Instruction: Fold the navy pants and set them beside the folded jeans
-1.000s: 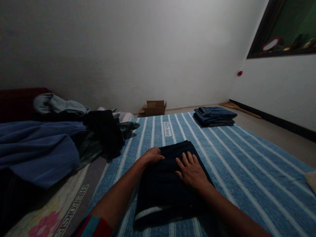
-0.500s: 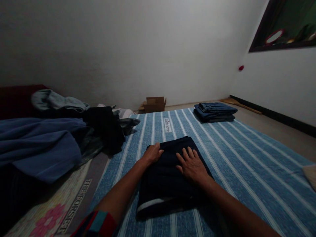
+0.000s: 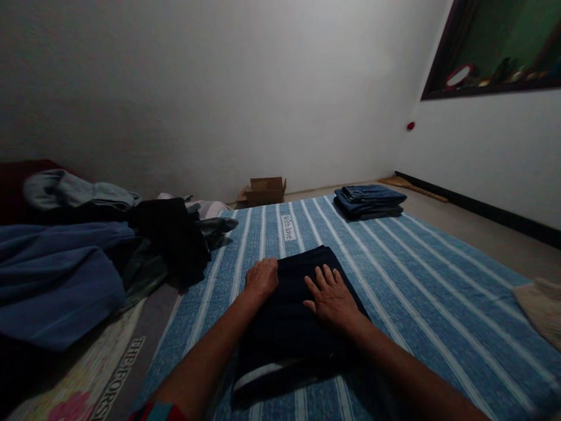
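Observation:
A folded dark navy garment (image 3: pixel 289 327) lies on a blue striped sheet (image 3: pixel 421 292) in front of me. My left hand (image 3: pixel 261 279) rests on the garment's far left corner, fingers curled over its edge. Flat on top of the garment lies my right hand (image 3: pixel 331 295), fingers stretched out and slightly apart. A pale band shows along the garment's near edge.
A folded stack of blue jeans (image 3: pixel 369 201) sits at the sheet's far right corner. A heap of unfolded clothes (image 3: pixel 100 245) lies to the left, blue and black pieces among them. A cardboard box (image 3: pixel 263 190) stands by the far wall. A cream cloth (image 3: pixel 541 307) lies at the right edge.
My left hand has slid a little toward the garment's left corner and curled more. The right hand stays flat on top. The view has shifted slightly.

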Motion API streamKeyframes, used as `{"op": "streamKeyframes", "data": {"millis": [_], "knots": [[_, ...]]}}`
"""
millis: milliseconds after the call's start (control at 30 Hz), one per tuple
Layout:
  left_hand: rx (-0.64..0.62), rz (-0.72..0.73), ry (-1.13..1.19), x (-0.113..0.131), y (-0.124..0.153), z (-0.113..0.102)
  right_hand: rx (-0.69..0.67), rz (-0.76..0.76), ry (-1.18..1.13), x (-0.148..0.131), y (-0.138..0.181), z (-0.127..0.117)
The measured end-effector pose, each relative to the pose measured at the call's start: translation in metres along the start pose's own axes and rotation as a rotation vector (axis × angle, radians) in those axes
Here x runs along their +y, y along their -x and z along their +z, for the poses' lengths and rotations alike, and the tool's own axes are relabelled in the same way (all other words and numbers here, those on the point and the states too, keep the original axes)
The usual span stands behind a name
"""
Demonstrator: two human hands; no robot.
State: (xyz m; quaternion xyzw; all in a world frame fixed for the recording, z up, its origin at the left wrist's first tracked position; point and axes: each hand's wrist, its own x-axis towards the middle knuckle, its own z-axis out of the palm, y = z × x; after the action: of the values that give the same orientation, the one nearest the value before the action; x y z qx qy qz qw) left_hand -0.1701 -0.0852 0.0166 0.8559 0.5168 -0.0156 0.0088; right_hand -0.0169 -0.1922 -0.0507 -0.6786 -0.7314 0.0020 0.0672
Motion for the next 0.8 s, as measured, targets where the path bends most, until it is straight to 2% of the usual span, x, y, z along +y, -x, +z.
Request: {"op": "streamKeyframes", "data": {"millis": [67,133,233,333,433,800], "knots": [[0.037,0.050,-0.015,0.015,0.013,-0.009,-0.002,0.002,0.002,-0.001,0.000,-0.002],[0.039,0.122,-0.011,0.030,0.026,-0.010,-0.002,0.000,0.004,-0.001,0.000,-0.004],[-0.017,0.227,-0.029,0.041,0.042,0.008,0.000,-0.003,0.002,-0.001,0.000,-0.006],[-0.080,0.266,-0.051,0.038,0.049,0.033,-0.002,-0.002,-0.006,-0.001,0.001,-0.006],[-0.061,0.283,-0.022,0.030,0.050,0.046,-0.005,-0.001,-0.008,-0.001,0.001,-0.006],[-0.063,0.239,-0.013,0.033,0.049,0.048,-0.009,0.025,-0.007,-0.001,0.003,-0.010]]}}
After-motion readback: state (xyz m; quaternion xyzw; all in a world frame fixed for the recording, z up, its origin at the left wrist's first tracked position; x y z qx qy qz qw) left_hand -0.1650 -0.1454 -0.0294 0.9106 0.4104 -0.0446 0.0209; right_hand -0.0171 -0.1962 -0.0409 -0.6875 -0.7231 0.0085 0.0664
